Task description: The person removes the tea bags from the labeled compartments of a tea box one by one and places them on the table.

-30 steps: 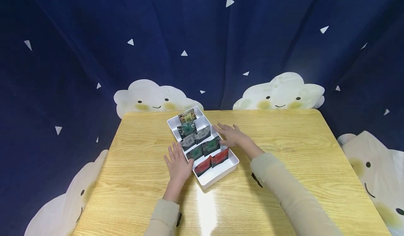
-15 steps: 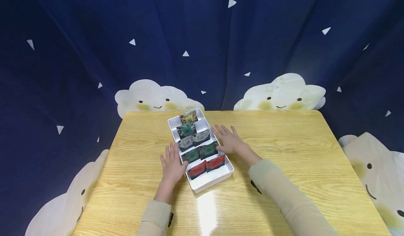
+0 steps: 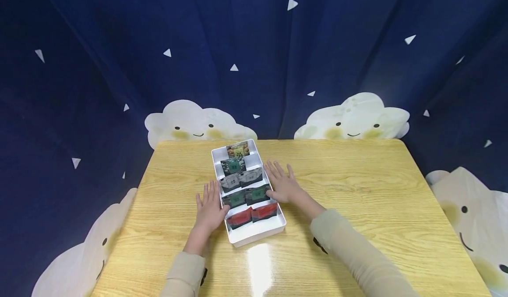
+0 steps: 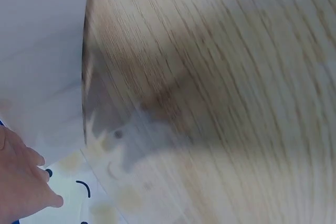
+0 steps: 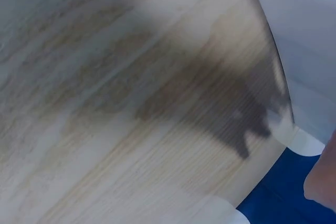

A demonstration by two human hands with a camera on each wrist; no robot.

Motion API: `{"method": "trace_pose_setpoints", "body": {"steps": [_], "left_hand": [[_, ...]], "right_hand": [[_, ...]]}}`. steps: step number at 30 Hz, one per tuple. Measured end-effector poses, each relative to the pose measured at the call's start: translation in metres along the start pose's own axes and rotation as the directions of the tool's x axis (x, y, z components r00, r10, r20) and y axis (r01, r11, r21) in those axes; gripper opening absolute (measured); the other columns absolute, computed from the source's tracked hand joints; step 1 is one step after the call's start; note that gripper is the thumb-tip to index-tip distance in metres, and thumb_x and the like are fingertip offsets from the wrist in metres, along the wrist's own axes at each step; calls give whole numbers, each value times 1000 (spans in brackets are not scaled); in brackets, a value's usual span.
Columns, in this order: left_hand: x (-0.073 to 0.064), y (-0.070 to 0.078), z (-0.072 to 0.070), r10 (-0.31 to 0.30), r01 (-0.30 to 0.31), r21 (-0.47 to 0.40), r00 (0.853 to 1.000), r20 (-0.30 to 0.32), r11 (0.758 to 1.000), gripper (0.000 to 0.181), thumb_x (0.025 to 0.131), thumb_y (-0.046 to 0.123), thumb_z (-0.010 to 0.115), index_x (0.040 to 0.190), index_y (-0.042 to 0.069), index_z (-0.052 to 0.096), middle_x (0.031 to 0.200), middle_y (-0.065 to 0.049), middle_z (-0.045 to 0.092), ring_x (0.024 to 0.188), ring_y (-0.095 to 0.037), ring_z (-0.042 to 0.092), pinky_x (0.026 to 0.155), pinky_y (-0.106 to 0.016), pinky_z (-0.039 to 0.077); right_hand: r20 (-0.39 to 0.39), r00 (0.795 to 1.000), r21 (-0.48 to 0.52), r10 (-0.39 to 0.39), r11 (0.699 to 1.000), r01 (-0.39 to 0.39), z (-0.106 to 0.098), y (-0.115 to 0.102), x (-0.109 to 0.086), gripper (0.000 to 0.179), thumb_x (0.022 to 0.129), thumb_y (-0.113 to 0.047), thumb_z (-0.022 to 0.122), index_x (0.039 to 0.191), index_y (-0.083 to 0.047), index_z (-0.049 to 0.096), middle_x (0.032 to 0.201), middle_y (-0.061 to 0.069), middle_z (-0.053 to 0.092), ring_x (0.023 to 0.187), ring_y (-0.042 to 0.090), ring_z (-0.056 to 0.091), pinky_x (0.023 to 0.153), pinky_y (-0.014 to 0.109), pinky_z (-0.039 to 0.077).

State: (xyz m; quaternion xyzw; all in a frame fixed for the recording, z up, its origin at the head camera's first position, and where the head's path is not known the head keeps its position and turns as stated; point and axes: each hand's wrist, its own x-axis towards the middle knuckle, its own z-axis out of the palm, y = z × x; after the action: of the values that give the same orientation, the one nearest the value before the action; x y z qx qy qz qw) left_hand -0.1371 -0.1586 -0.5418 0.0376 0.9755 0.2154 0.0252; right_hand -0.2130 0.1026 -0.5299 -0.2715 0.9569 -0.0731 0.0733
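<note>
In the head view a long white tray [image 3: 257,234] with stepped rows lies slightly slanted on the wooden table. Small packets stand in its rows: two red packets [image 3: 240,218] nearest, then dark green packets [image 3: 258,194], grey packets [image 3: 251,177], a green packet [image 3: 233,166] and a yellowish packet [image 3: 238,150] at the far end. My left hand [image 3: 209,212] lies along the tray's left side, fingers straight, thumb at the rim. Along the right side is my right hand [image 3: 283,186], fingers extended and spread, thumb over the edge beside a green packet. Both wrist views show the tray's white outer wall [image 4: 44,66].
The wooden table [image 3: 357,178] extends to both sides of the tray. Behind it hangs a dark blue curtain [image 3: 262,32] with white triangles and smiling clouds, which also closes off the left and right.
The tray has turned, its near end swinging left and slightly toward me, so it lies straighter. My left hand has shifted left and my right hand slightly left and down along with it.
</note>
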Motion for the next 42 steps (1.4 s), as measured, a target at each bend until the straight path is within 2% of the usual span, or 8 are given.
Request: {"method": "trace_pose_setpoints", "body": {"steps": [9,16,19,25,28,31,37,42], "left_hand": [[2,-3,-6,0,-1,36,1000,28,999,86,81,35,53,146,0,8,151,-21,9,139,-35,0,107,-57,-3],[3,-7,-11,18,-21,61,998,53,998,86,82,36,52,145,-2,8,151,-22,8,138,-36,1,108,-57,-3],[3,-9,-15,25,-28,54,998,62,998,86,82,36,52,145,-3,8,151,-21,6,139,-35,-3,108,-56,-4],[4,-12,-21,39,-49,123,996,85,991,84,84,37,47,145,-2,6,152,-18,-2,138,-32,-11,107,-53,-12],[2,-15,-23,54,-65,144,996,74,987,83,84,37,48,145,-2,8,152,-18,-2,138,-34,-10,107,-54,-13],[2,-17,-24,71,-81,168,995,64,982,82,84,38,48,145,-3,10,152,-18,-1,138,-34,-8,107,-56,-9],[0,-23,-24,88,-101,204,993,75,974,84,84,38,49,145,-2,7,152,-17,-4,138,-33,-12,107,-57,-7],[1,-28,-24,107,-120,217,992,67,969,85,82,37,52,145,-2,10,152,-19,0,138,-37,-5,107,-56,-8]], "right_hand": [[-7,999,13,38,999,-38,7,-12,-2,84,84,-42,43,147,-7,0,154,11,2,140,29,0,106,60,-3],[3,998,36,64,997,-64,10,-20,-4,83,86,-42,40,147,-5,-3,154,11,-2,140,30,-2,105,58,-10],[-27,997,56,74,996,-73,11,-25,-6,82,85,-41,41,147,-4,0,153,13,3,140,31,0,106,60,-5],[-67,992,51,111,993,-108,15,-35,-9,81,85,-41,40,147,-5,2,153,13,7,140,30,3,106,61,1],[-59,990,59,127,991,-123,16,-40,-10,82,85,-41,39,147,-5,0,153,12,6,140,30,2,106,61,0],[-59,988,69,140,988,-136,17,-44,-11,82,86,-41,40,147,-5,0,153,12,6,140,29,2,106,60,0],[-47,984,88,170,982,-166,19,-52,-13,81,86,-41,38,147,-5,-1,154,11,2,140,28,0,107,58,-5],[-56,979,136,198,973,-189,22,-58,-15,80,86,-39,39,147,-4,-1,153,12,1,140,28,-1,106,56,-11]]}}
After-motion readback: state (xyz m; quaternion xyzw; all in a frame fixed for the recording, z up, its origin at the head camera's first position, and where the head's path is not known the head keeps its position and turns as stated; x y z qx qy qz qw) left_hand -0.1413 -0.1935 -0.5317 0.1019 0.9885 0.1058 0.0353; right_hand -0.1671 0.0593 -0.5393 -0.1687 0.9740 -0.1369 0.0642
